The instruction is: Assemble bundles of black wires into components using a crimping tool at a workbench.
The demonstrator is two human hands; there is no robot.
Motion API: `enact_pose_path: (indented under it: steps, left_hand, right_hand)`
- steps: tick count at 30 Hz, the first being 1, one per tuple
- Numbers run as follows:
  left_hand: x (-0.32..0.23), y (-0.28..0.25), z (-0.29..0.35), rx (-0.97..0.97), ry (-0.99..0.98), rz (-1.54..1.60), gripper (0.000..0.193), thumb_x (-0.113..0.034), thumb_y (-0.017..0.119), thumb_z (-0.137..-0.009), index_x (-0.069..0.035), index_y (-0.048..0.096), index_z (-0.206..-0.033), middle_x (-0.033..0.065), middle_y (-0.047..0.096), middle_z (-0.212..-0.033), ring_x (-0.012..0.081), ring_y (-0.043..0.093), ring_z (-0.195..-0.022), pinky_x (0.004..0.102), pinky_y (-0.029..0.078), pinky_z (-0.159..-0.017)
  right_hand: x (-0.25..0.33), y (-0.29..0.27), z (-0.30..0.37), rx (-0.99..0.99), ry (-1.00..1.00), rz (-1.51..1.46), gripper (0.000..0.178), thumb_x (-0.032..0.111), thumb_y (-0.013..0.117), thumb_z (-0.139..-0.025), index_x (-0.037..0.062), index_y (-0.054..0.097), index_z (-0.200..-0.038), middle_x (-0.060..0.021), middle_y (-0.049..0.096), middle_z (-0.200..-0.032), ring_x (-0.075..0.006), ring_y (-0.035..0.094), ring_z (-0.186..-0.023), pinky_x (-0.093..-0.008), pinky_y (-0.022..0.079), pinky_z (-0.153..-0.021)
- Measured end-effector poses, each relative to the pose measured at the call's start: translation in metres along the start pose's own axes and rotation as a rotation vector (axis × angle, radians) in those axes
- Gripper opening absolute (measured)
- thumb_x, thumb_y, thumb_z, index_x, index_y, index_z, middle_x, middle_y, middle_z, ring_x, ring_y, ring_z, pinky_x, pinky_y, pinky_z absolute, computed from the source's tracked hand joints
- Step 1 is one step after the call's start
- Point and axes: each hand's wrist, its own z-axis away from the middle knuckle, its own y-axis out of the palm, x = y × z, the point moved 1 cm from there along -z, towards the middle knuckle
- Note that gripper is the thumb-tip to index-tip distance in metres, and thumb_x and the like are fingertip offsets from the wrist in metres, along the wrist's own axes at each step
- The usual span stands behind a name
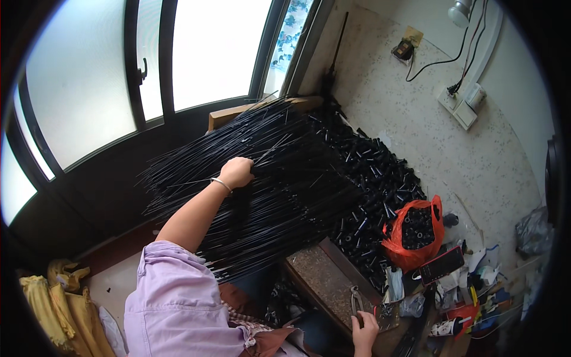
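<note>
My left hand (237, 172) reaches over a wide heap of thin black rods (220, 226), its fingers closed. A few thin rods (270, 150) stick out of that fist toward the upper right. Down at the lower right, my right hand (364, 333) is closed around a pair of metal pliers (356, 299). The jaws point away from me, over the worn wooden board (318, 276). A bit of red shows beside the pliers. My right fingers are partly hidden by the back of the hand.
Loose short black tubular pieces (372, 172) pile up along the wall. A red plastic bag (410, 256) holds small black parts. Beside it lie a phone (442, 265), a patterned cup (446, 327) and clutter. Yellow cloths (65, 309) are at left; windows (214, 53) stand behind.
</note>
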Motion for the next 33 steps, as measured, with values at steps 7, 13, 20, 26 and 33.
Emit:
enact_pose_path:
  steps: [7, 13, 20, 26, 33]
  left_hand:
    - [-0.045, -0.054, -0.004, 0.055, -0.077, 0.03, 0.046, -0.047, 0.062, -0.074, -0.001, 0.06, -0.08, 0.0153, 0.061, -0.077, 0.0301, 0.059, -0.073, 0.0407, 0.047, -0.066]
    - [-0.107, -0.101, -0.039, 0.018, 0.046, 0.459, 0.051, -0.041, 0.065, -0.075, 0.005, 0.055, -0.095, 0.0154, 0.059, -0.081, 0.0228, 0.056, -0.074, 0.0345, 0.044, -0.069]
    - [-0.252, -0.143, -0.025, -0.099, 0.275, 0.983, 0.035, -0.029, 0.06, -0.08, 0.004, 0.054, -0.091, 0.0116, 0.058, -0.071, 0.0203, 0.056, -0.066, 0.0337, 0.044, -0.061]
    - [-0.337, -0.09, 0.011, -0.243, 0.282, 1.324, 0.027, -0.023, 0.055, -0.085, 0.003, 0.051, -0.087, 0.012, 0.054, -0.065, 0.016, 0.049, -0.059, 0.0312, 0.041, -0.057]
    - [-0.331, 0.01, 0.062, 0.198, 0.301, 1.446, 0.022, -0.017, 0.064, -0.08, -0.001, 0.05, -0.08, -0.0014, 0.052, -0.068, 0.0071, 0.043, -0.058, 0.0259, 0.04, -0.054]
  right_hand:
    - [-0.018, 0.011, 0.004, 0.044, -0.176, 0.094, 0.024, 0.001, 0.058, -0.073, 0.0048, 0.063, -0.096, -0.0132, 0.06, -0.103, -0.0322, 0.05, -0.107, -0.038, 0.041, -0.088]
    - [-0.026, 0.005, 0.012, 0.031, -0.031, -0.027, 0.024, -0.001, 0.054, -0.076, 0.0024, 0.062, -0.098, -0.0147, 0.06, -0.106, -0.0317, 0.047, -0.113, -0.0378, 0.04, -0.091]
    - [-0.032, -0.004, 0.025, 0.03, 0.114, -0.089, 0.024, 0.0, 0.054, -0.076, 0.0002, 0.061, -0.098, -0.0159, 0.06, -0.106, -0.0303, 0.047, -0.115, -0.0371, 0.04, -0.091]
    - [-0.039, -0.01, 0.034, 0.01, 0.222, -0.069, 0.023, 0.001, 0.055, -0.075, 0.0002, 0.062, -0.098, -0.0161, 0.059, -0.107, -0.0303, 0.045, -0.116, -0.0374, 0.041, -0.091]
    - [-0.008, -0.022, 0.032, -0.059, 0.001, 0.07, 0.023, 0.001, 0.056, -0.075, -0.0006, 0.062, -0.097, -0.0163, 0.06, -0.106, -0.0299, 0.048, -0.113, -0.0388, 0.04, -0.091]
